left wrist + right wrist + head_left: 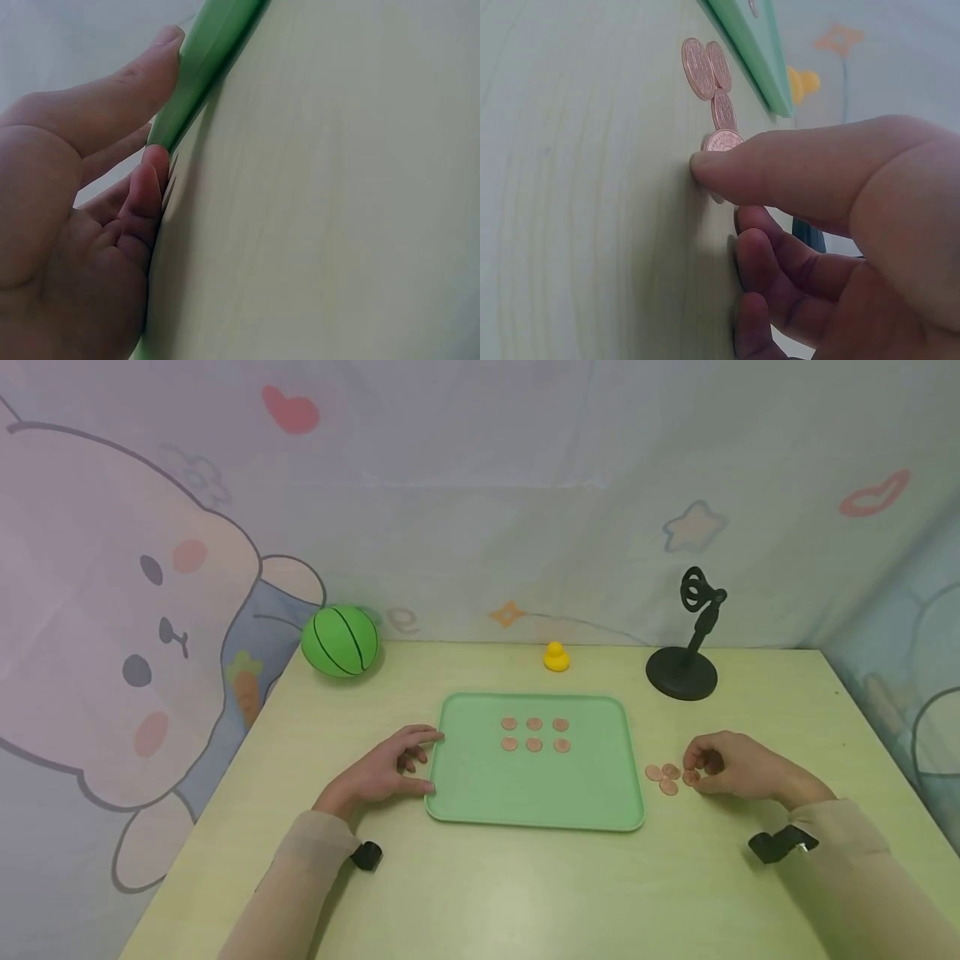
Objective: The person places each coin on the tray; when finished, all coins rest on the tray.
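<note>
On the table right of the green tray [536, 806], my right hand [738, 766] pinches a copper-coloured coin [724, 140] between thumb and fingers. The coin is tilted toward the right wrist camera, its lower part hidden by the thumb. Three more coins [668, 787] lie close together beside it, between the hand and the tray. Inside the tray, copper coins [534, 744] lie flat in two rows of three. My left hand [386, 766] rests at the tray's left edge, thumb and fingers spread apart, their tips touching the rim [206, 60].
Along the back of the table stand a green ball [341, 641] at the left, a yellow rubber duck [557, 657] behind the tray, and a black microphone stand [682, 673] at the right. A patterned cloth [465, 527] hangs behind the table.
</note>
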Tool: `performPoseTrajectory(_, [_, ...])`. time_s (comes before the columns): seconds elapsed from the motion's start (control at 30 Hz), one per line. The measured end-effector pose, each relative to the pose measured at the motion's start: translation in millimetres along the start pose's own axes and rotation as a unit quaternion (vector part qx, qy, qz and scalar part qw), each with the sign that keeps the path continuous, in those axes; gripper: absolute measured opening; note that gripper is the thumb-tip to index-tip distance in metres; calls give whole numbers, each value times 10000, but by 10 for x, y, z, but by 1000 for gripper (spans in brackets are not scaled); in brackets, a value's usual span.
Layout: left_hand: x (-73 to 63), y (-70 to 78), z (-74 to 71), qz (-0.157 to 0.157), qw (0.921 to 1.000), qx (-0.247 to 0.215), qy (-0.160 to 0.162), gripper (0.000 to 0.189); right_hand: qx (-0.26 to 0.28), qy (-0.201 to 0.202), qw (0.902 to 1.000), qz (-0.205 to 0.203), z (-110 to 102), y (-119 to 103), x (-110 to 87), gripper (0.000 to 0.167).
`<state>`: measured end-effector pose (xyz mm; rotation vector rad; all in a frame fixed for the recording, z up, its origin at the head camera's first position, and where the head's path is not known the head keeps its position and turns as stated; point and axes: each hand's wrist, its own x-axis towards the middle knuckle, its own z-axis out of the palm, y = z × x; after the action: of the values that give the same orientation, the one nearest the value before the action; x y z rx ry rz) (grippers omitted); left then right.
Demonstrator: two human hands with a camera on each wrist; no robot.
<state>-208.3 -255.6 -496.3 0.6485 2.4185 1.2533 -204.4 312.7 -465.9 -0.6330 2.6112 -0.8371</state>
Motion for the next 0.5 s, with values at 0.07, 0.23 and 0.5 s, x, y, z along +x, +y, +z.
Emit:
performPoseTrajectory(0.07, [-1, -5, -3, 11, 10000, 14, -2, 81, -14, 20, 10000, 19, 5, 2, -2, 18])
performPoseTrajectory(0.23, [-8, -29, -6, 52, 10000, 54, 8, 81, 47, 29, 10000, 16, 10, 7, -4, 19])
performPoseTrajectory(0.5, [4, -20, 0, 30, 10000, -11, 16, 81, 170, 29, 9995, -277, 2, 26, -7, 19])
